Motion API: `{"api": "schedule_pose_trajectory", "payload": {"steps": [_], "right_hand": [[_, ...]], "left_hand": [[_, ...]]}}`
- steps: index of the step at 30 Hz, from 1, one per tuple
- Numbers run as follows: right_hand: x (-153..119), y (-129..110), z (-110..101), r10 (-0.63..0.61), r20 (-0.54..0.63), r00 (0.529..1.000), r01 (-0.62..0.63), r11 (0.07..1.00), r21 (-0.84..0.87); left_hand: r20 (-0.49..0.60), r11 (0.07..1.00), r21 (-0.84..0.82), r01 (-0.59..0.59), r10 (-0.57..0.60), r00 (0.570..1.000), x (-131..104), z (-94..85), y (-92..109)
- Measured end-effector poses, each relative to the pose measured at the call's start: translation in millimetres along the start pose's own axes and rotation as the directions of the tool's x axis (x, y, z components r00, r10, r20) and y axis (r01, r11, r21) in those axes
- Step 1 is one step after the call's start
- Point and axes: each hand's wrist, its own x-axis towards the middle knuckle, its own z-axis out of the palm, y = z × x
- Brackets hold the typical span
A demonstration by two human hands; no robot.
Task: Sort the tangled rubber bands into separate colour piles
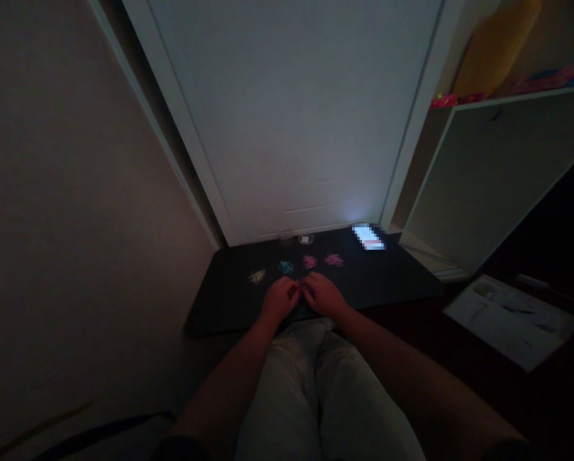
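Note:
Close together over the front of the dark mat [387, 282] are my left hand [281, 298] and my right hand [323, 294]. Both have their fingers closed, and their fingertips meet. Whatever they pinch is too small and dark to make out. Just beyond the hands lie small heaps of thin, short pieces: a pale yellow heap [256, 276] at left, a blue heap [285, 266], a pink heap [309, 261] and another pink heap [334, 259] at right. The exact kind of these pieces cannot be told.
At the mat's back edge stand a dim clear cup [285, 239] and a small clear container [306, 239] with something white. A lit phone [368, 237] lies at back right. Behind rises a white door [296, 115]. A printed sheet [510, 320] lies right of the mat.

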Motion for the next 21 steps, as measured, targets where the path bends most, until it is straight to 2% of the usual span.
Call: {"api": "schedule_pose_trajectory", "payload": {"steps": [11, 21], "right_hand": [[2.7, 1.2, 0.8, -0.024, 0.045, 0.999, 0.027, 0.996, -0.087], [1.3, 2.7, -1.3, 0.014, -0.021, 1.000, -0.015, 0.998, -0.054]], "left_hand": [[0.004, 0.999, 0.027, -0.019, 0.019, 1.000, -0.5, -0.8, 0.6], [-0.011, 1.000, 0.019, 0.011, -0.011, 1.000, 0.3, -2.6, 3.6]]}}
